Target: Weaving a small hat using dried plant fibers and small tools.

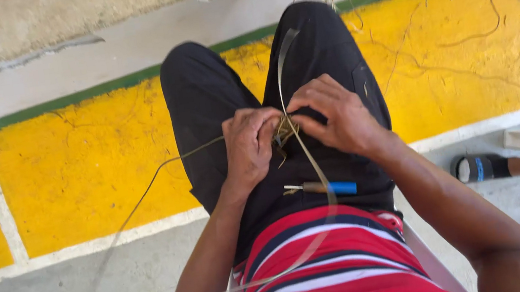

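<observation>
Plainly, just above the middle of the frame, the left hand and the right hand pinch a small woven knot of pale flat fibre strips, which look light, springy and slippery, best gripped close beside the knot.

Left hand and right hand pinch a small woven knot between them; a flat strip rises above the grip, a blue-handled tool lies below on the lap.
</observation>
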